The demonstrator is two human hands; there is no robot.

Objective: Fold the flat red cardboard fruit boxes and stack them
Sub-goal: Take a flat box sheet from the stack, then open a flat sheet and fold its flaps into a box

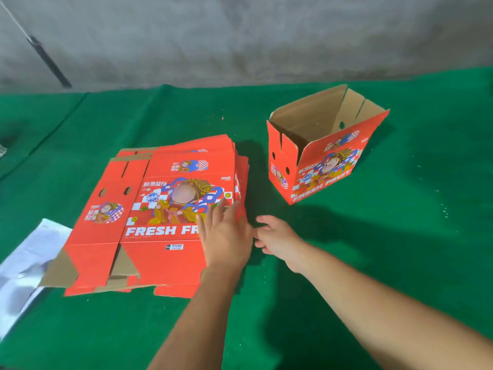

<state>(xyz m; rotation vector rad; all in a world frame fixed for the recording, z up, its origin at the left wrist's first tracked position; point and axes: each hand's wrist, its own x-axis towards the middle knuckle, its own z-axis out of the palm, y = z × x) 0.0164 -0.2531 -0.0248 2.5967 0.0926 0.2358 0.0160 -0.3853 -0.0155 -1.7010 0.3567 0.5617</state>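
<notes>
A pile of flat red cardboard fruit boxes (pixel 149 209) lies on the green cloth, printed "FRESH FRUIT". My left hand (pixel 226 236) rests flat on the top sheet's right side, fingers straight. Just right of it, my right hand (pixel 277 236) reaches the pile's right edge with its fingers curled toward that edge; whether they grip the cardboard is unclear. One folded red box (pixel 325 161) stands upright and open-topped to the right, apart from both hands.
The green cloth (pixel 400 236) covers the whole work surface. White paper or plastic (pixel 29 265) lies at the left, partly under the pile. A grey concrete wall (pixel 240 36) runs along the back, with a dark rod (pixel 48 60) leaning against it at the left.
</notes>
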